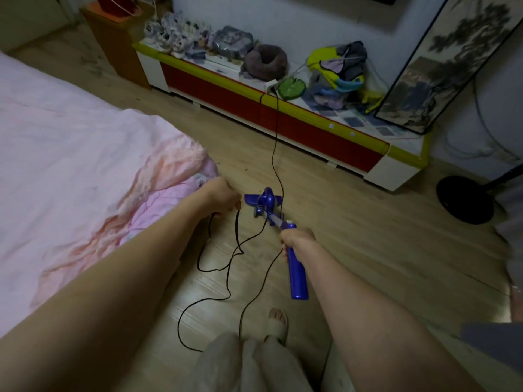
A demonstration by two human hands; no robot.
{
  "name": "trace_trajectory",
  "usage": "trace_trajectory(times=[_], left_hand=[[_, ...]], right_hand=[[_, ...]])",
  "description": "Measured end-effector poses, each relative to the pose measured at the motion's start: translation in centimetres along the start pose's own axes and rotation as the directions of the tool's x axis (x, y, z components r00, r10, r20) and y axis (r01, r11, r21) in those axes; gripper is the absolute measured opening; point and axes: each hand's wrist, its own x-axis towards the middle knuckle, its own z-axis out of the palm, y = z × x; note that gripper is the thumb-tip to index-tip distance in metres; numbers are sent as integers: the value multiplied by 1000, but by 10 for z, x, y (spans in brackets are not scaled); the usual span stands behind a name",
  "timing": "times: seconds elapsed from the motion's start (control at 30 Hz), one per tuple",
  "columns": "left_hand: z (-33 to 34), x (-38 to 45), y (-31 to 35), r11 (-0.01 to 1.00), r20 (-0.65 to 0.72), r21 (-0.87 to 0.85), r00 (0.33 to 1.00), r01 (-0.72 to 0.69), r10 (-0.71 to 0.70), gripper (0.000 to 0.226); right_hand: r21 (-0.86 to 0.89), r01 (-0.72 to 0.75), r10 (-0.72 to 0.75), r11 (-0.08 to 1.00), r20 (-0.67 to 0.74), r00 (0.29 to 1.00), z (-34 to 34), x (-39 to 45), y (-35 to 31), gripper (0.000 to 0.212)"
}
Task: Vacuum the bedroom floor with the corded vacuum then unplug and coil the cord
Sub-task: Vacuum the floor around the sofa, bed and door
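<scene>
Vacuum (278, 222), a blue corded stick model, stands on the wooden floor (368, 236) in front of the person, its wide blue floor head (263, 203) flat on the boards just beside the corner of the bed (70, 165); the right hand (297, 240) is wrapped round the blue handle, which slopes back toward the camera; the left hand (222, 193) reaches forward beside the bed corner, fingers curled down onto the black cord (276, 154), gripping it just left of the floor head; from that hand the cord drops in loose loops over the floor, running back near the person's feet, and another length climbs from beside the floor head up to a white power strip (272, 86) on the low cabinet (283, 125); the plug seems seated there, though the detail is small; the cabinet has red fronts and a yellow-green edge strip, and lies along the far wall; on its top sit pairs of pale shoes (172, 33), a dark neck pillow (266, 60), a green leaf-shaped item (291, 86) just beside the strip, and a bright bundle of bags (336, 72); a framed ink painting (441, 66) leans at the cabinet's right end; a black round fan base (464, 199) stands on the floor to the right; the bed carries a creased pink cover; one bare foot in a pale slipper (278, 325) shows at the bottom.
</scene>
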Motion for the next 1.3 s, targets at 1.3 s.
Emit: trace_trajectory(times=[1.3], left_hand=[[-49, 209, 62, 985, -16, -41, 985, 169, -170, 28]], right_hand=[[-207, 169, -166, 964, 31, 986, -37, 221, -214, 29]])
